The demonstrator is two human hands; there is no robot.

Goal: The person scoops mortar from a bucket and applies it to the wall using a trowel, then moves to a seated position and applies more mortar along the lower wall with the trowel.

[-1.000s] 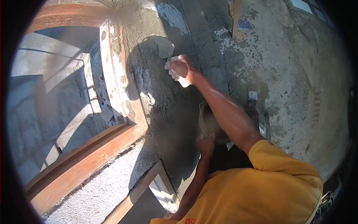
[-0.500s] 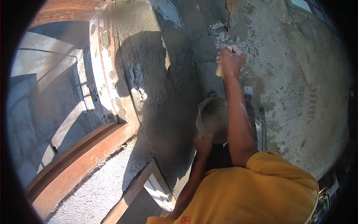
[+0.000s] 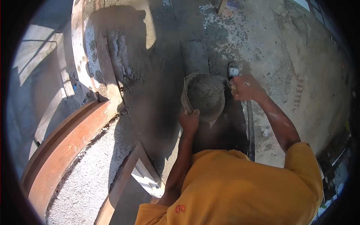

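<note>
My left hand (image 3: 189, 120) grips the near left rim of a bucket (image 3: 184, 98), thumb over the edge. Grey wet mortar (image 3: 206, 90) lies inside the bucket. My right hand (image 3: 246, 88) is closed just right of the bucket's rim, its back turned up. What its fingers hold, if anything, is hidden. Just beyond the knuckles, a small white fitting (image 3: 233, 71) in a dark recess shows on the rough wall (image 3: 277, 60).
Left of me, an orange-brown wooden frame (image 3: 71, 144) borders white textured plaster (image 3: 88, 165). A grey plastered strip (image 3: 157, 86) lies in shade. A dark hose-like strip (image 3: 250, 127) runs beside my legs. A piece of wood (image 3: 222, 6) shows at the top.
My right hand has come down toward me and right, from high on the wall to beside the bucket. The tan piece seen in it is no longer visible. The bucket's mortar shows more clearly.
</note>
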